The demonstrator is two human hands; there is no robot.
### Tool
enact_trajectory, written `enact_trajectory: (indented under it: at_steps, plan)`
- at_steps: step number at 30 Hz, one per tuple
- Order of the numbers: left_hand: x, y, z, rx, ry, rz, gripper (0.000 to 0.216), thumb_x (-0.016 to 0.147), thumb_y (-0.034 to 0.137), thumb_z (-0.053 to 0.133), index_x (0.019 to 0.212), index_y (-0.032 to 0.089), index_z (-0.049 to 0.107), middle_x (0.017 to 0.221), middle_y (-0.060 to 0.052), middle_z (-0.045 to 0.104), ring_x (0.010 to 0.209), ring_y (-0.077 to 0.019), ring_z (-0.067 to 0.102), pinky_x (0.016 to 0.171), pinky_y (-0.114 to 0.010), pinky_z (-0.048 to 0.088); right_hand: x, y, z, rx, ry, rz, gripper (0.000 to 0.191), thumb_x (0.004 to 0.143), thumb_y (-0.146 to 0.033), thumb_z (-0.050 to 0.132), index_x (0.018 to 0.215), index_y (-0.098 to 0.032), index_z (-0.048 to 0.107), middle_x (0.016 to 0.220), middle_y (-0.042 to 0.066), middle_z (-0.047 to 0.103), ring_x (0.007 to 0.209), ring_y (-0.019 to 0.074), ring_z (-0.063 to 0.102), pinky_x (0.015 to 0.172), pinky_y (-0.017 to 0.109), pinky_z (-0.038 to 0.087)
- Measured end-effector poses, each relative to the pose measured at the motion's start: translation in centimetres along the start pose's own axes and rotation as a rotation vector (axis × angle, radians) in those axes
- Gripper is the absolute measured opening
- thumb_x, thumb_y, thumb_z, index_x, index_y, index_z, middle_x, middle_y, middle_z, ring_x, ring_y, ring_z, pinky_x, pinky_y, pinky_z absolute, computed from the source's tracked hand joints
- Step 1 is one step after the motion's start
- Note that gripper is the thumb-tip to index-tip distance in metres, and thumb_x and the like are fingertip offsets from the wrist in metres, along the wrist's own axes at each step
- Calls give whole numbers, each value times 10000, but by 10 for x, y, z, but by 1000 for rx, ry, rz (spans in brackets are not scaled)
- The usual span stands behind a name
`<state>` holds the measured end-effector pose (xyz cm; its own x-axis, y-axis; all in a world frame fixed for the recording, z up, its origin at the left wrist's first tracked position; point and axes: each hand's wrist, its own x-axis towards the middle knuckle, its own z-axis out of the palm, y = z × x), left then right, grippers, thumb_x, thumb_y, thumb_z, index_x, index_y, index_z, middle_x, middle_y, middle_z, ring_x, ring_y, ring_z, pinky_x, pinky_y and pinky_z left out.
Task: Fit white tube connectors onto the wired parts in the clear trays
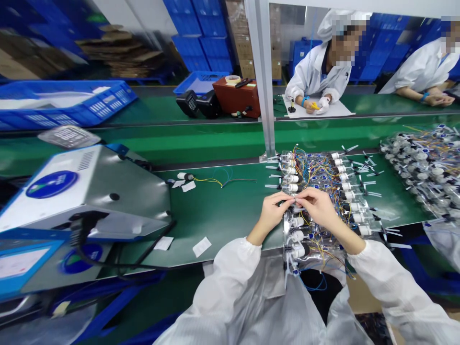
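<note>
My left hand (273, 211) and my right hand (318, 207) meet fingertip to fingertip over a tray of wired parts. Both are closed in a pinch at one spot; what lies between the fingers is too small to make out. Beneath them, white cylindrical parts with black ends (298, 222) sit in rows in a clear plastic tray (332, 258). Yellow, red and blue wires (316, 181) tangle between the rows, and pale cable-tie tails stick out at the sides. Left of my hands, a single white cylindrical part (185, 176) with long wires lies on the green bench.
A metal machine (132, 191) with a black cable stands left. Small white paper pieces (201, 247) lie on the green bench (223, 215). More wired parts (420, 163) are piled right. Behind a metal post (265, 81), co-workers (319, 72) sit opposite, near a red box (237, 98).
</note>
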<state>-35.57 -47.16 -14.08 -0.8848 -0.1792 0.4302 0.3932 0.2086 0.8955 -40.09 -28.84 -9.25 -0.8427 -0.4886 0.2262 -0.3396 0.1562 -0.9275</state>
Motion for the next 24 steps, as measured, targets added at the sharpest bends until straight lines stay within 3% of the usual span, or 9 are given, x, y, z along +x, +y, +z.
enact_trajectory:
  at_steps: [4, 11, 24]
  plan:
    - [0, -2, 0, -1, -14, 8, 166, 895, 339, 762, 856, 190, 826, 829, -82, 782, 761, -191, 708, 762, -322, 566, -2, 1, 3, -113, 35, -57, 123, 932, -328, 702, 910, -233, 777, 903, 66, 743, 847, 207, 697, 772, 358, 590]
    - [0, -2, -1, -11, 4, 37, 120, 884, 309, 780, 915, 203, 826, 897, -84, 793, 832, -197, 723, 813, -330, 566, -3, 4, 5, 171, 40, 67, 228, 886, -433, 762, 926, -211, 732, 887, 51, 741, 775, 190, 722, 742, 348, 617]
    - [0, -9, 2, 76, -33, 172, 91, 923, 267, 742, 922, 233, 826, 855, -58, 795, 788, -188, 697, 790, -362, 510, -5, 14, 5, 156, 45, 24, 234, 878, -444, 773, 842, -223, 707, 848, 43, 713, 733, 189, 703, 722, 352, 613]
